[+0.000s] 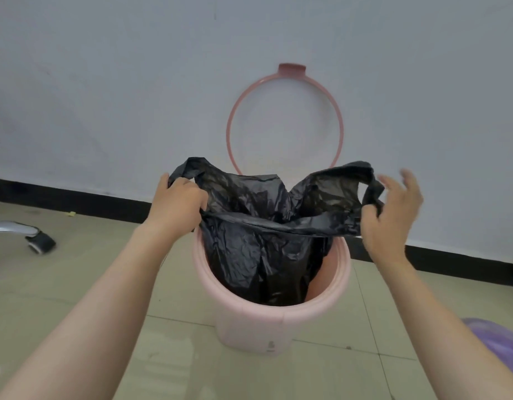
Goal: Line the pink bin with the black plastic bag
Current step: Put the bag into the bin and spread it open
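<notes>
The pink bin (249, 319) stands on the tiled floor by the wall, its pink retaining ring (340, 125) flipped up against the wall. The black plastic bag (261, 243) hangs down inside the bin, its mouth stretched wide above the rim. My left hand (178, 204) is closed on the bag's left handle loop. My right hand (389, 215) pinches the right handle loop between thumb and fingers, with the other fingers spread and blurred. Part of the bin's inner wall shows on the right, beside the bag.
A white wall with a black skirting board (76, 199) runs behind the bin. A chair leg with a castor (38, 242) sits at the left on the floor. Something purple (500, 345) lies at the lower right.
</notes>
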